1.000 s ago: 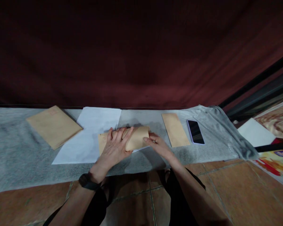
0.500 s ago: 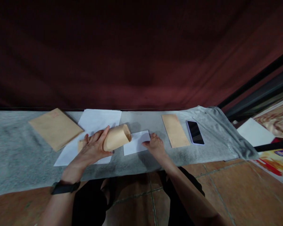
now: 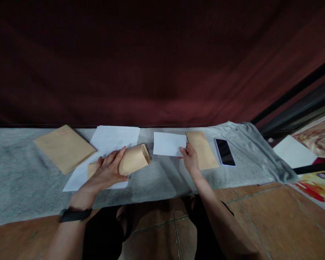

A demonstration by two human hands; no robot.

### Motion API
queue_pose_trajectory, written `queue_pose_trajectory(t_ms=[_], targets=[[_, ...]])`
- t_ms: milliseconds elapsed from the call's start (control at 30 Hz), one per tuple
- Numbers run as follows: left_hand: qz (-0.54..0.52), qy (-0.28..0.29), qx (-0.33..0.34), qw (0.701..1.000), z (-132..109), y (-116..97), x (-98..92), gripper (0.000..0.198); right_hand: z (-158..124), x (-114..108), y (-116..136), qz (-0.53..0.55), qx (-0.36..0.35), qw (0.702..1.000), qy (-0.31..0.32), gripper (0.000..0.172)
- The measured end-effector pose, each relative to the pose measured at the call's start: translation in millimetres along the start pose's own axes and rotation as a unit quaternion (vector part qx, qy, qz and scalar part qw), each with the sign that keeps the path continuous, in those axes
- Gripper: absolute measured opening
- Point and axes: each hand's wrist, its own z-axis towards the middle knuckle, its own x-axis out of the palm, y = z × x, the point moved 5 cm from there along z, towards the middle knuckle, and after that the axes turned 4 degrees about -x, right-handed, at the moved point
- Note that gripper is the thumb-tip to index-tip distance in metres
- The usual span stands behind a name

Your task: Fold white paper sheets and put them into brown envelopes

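Observation:
My left hand (image 3: pixel 107 171) presses on a tan envelope (image 3: pixel 132 159) whose right end is puffed open; the envelope lies partly over a white sheet (image 3: pixel 108 142). My right hand (image 3: pixel 190 157) pinches the corner of a folded white paper (image 3: pixel 169 144) and holds it above the grey cloth (image 3: pixel 21 180), just left of a narrow tan envelope (image 3: pixel 202 149). A black watch sits on my left wrist.
A larger tan envelope (image 3: pixel 63 147) lies at the left of the cloth. A phone (image 3: pixel 224 152) rests face up to the right of the narrow envelope. A dark red curtain hangs behind. White paper (image 3: pixel 294 152) and coloured prints (image 3: pixel 318 182) lie on the tiled floor at right.
My right hand drew the folded white paper out of the tan envelope and carried it up and to the right. My left hand slid left with the envelope.

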Motion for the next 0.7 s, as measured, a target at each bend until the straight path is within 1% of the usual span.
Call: queue_pose_trajectory(t_ms=[67, 167, 233, 333, 400, 533, 633, 700], targets=[[0.003, -0.008, 0.007, 1.000, 0.9, -3.5, 0.2, 0.120, -2.6, 5.7, 3.0, 0.047, -0.007, 0.999, 0.008, 0.029], [0.020, -0.039, 0.021, 0.999, 2.5, -8.2, 0.2, 0.119, -7.7, 15.3, 3.5, 0.008, -0.021, 0.999, 0.027, 0.026], [0.035, -0.065, 0.026, 0.997, 3.6, -9.9, 0.1, 0.117, -9.2, 18.9, 1.5, -0.023, -0.021, 0.998, 0.052, 0.027], [0.053, -0.097, 0.030, 0.993, 4.6, -12.2, -2.0, 0.116, -8.5, 19.2, -6.2, -0.034, 0.017, 0.993, 0.116, 0.025], [0.064, -0.110, 0.045, 0.991, 4.6, -15.5, -4.6, 0.115, -6.8, 15.5, -11.0, -0.039, 0.039, 0.988, 0.142, 0.025], [0.066, -0.124, 0.083, 0.987, 3.9, -24.5, -8.3, 0.113, -3.6, 9.7, -14.9, -0.038, 0.047, 0.986, 0.155, 0.026], [0.047, -0.128, 0.098, 0.986, 4.0, -33.2, -7.5, 0.113, -5.4, 13.5, -13.4, -0.035, 0.041, 0.985, 0.164, 0.026], [0.033, -0.125, 0.111, 0.985, 4.3, -42.4, -5.3, 0.115, -8.4, 19.6, -9.8, -0.036, 0.021, 0.985, 0.168, 0.026]])
